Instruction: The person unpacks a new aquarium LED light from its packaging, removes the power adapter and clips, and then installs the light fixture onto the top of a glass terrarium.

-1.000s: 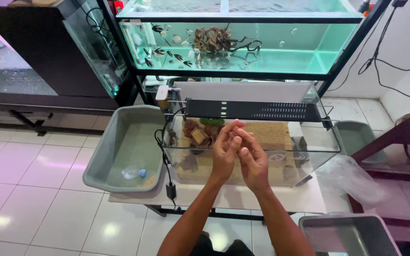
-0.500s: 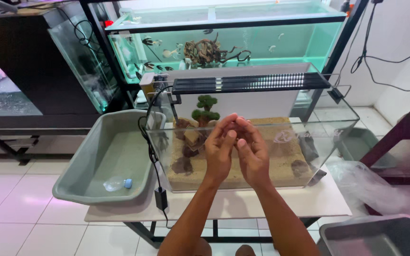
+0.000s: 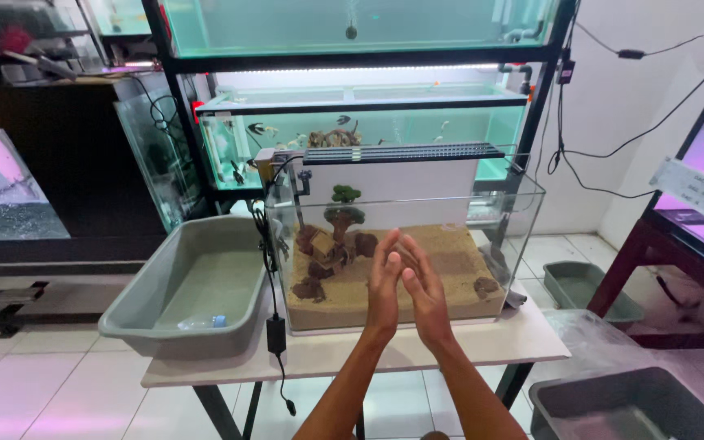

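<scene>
Since a moment ago the view has drawn back, yet the left hand and right hand stay pressed palm to palm, holding nothing, before the glass tank on the worktop, beside a grey tub.

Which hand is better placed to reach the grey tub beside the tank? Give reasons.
Left, probably. The left hand is on the side of the tub, which sits left of the tank; the right hand would have to cross it. Both are flat, palms together, empty.
</scene>
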